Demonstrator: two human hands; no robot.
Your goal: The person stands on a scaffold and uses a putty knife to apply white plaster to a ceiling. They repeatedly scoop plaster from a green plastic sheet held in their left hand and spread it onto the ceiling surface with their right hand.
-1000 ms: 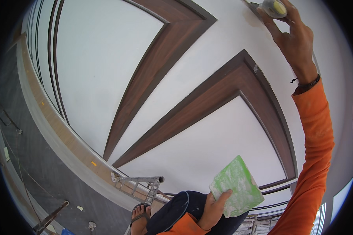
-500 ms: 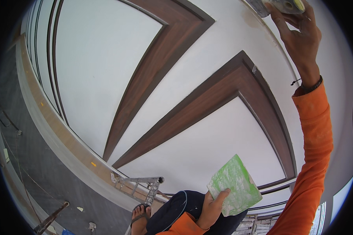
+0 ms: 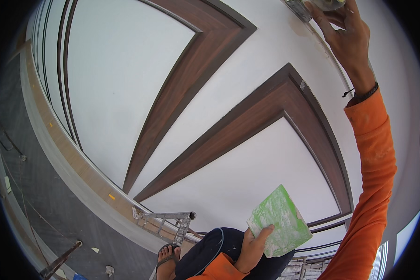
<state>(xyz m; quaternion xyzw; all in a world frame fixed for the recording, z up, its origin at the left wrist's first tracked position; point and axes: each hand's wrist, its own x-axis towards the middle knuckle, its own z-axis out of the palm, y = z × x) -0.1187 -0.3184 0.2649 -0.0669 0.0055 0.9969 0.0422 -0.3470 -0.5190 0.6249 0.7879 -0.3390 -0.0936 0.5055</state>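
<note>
My right hand (image 3: 349, 45) is raised high at the upper right, fingers closed around a putty knife (image 3: 299, 11). Its dull metal blade lies close to the seam where the white wall meets the ceiling; the top of the tool is cut off by the picture's edge. Low in the view, my left hand (image 3: 252, 248) grips a flat green board (image 3: 280, 223) smeared with white filler, thumb on its face. That board is held above my dark-trousered knee.
Brown wooden frame mouldings (image 3: 289, 88) stand on the white wall (image 3: 126, 60). A paint-spattered metal scaffold frame (image 3: 172, 216) rises beside my sandalled foot (image 3: 167, 255). Far below lies a dark grey floor (image 3: 74, 196), with a pole (image 3: 63, 257) at lower left.
My right hand has shifted left and slightly up with the putty knife, along the seam. The left hand and the green board have stayed almost still.
</note>
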